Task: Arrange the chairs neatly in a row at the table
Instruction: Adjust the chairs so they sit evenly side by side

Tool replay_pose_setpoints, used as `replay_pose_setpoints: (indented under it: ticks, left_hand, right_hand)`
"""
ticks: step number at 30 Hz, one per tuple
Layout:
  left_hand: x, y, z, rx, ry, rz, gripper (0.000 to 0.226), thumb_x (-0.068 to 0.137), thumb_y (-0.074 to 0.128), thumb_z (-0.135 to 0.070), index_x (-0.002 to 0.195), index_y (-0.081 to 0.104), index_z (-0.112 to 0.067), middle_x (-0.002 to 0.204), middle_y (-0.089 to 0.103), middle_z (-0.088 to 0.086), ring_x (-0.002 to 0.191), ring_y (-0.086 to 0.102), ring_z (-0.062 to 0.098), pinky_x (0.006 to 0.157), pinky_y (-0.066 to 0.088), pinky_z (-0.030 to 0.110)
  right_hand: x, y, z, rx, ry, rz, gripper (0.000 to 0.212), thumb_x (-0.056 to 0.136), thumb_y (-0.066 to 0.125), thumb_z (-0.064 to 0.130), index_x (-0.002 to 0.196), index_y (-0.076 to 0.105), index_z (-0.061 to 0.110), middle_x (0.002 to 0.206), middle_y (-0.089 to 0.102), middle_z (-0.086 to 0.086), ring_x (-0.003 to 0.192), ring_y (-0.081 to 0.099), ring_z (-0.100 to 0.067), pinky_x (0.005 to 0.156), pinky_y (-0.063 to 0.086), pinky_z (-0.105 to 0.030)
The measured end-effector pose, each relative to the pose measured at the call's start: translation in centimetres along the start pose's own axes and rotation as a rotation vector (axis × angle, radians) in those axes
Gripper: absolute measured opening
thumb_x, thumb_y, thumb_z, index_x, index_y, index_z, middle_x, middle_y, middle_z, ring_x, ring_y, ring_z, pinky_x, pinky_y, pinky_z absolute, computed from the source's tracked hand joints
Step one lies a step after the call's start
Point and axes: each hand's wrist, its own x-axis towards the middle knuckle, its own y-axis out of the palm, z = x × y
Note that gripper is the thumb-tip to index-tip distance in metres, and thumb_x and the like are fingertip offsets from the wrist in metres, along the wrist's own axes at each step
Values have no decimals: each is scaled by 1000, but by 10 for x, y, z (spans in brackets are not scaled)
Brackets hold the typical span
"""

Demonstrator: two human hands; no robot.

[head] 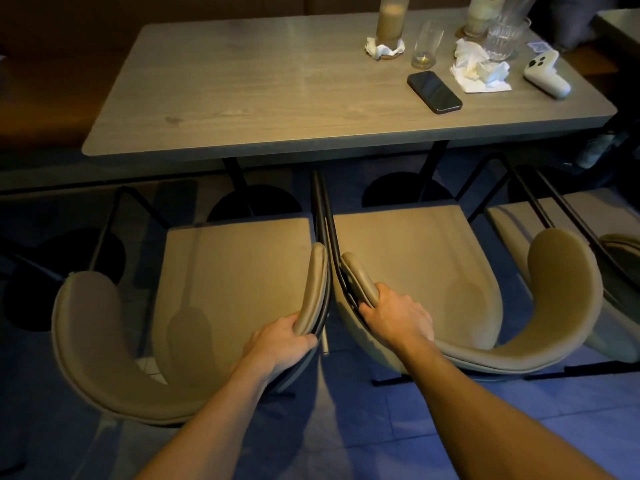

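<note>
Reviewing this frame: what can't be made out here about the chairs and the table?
- Head view: third chair is cut off by the right edge.
- Chair legs: mostly hidden under the seats, in dim light.
- Left hand and right hand: fingertips hidden behind the armrests.
- Tall glass: top cropped.

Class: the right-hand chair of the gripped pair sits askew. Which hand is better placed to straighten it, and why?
The right hand: it already grips the armrest of the skewed chair, while the left hand holds the neighbouring chair.
</note>
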Motion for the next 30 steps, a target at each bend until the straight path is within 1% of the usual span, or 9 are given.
replay_pose_setpoints:
  ticks: [4,10,11,13,15,17,21,24,30]
  left_hand:
    - [0,1,0,-6,11,39,39,67,55,-52,103,65,-43,86,70,-11,87,66,19,84,55,38]
    - [5,-5,4,-75,48,115,19,66,63,-45,83,65,-36,73,67,-10,75,64,16,81,54,38]
    - [4,-6,3,-86,52,123,19,69,66,-46,86,65,-37,80,69,-10,80,64,15,84,53,37]
    - [0,-13,-4,-121,36,176,41,78,69,-53,115,63,-37,114,69,-6,105,62,16,99,46,34]
    - [-3,-18,-16,-180,-24,245,84,81,62,-66,148,39,-21,148,46,1,133,44,22,107,33,34]
    - [-1,-14,-28,-269,-103,208,107,77,49,-81,156,19,-15,160,27,5,144,29,26,113,26,40]
    - [4,11,-38,-297,-54,-98,99,72,30,-91,147,39,-27,134,56,-2,122,52,25,104,40,44]
    - [7,18,-33,-268,-16,-139,87,73,27,-90,141,45,-38,126,61,-8,118,56,23,99,44,43]
    - [6,16,-35,-152,-19,-201,75,80,24,-85,134,49,-39,110,62,-8,111,59,24,88,43,38]
  right_hand:
    - [0,-1,2,2,-1,13,38,91,47,54,119,52,29,90,68,-3,81,67,-24,76,59,-42]
    - [-1,-3,1,-17,-7,14,38,92,46,53,118,53,27,90,68,-3,81,66,-23,77,58,-42]
    - [-2,-2,1,-20,-9,13,38,92,46,53,118,52,27,89,67,-2,80,66,-23,77,58,-42]
    - [-4,1,2,-15,-12,7,38,91,45,53,118,52,27,89,67,-2,79,66,-23,76,58,-41]
    - [-5,2,3,-15,-10,-1,39,90,45,52,118,53,26,91,68,-4,81,66,-24,77,57,-42]
    - [-5,2,2,-19,-11,-1,40,90,44,53,118,53,26,93,69,-5,82,66,-25,78,57,-42]
    - [-3,2,1,-13,-10,3,39,90,44,52,119,52,26,94,69,-5,82,66,-25,78,57,-42]
    - [-3,2,2,-5,7,19,40,90,44,54,118,51,27,95,69,-5,85,67,-27,79,57,-43]
    - [1,-6,0,13,23,44,37,90,45,54,117,51,29,95,68,-4,86,65,-27,81,56,-43]
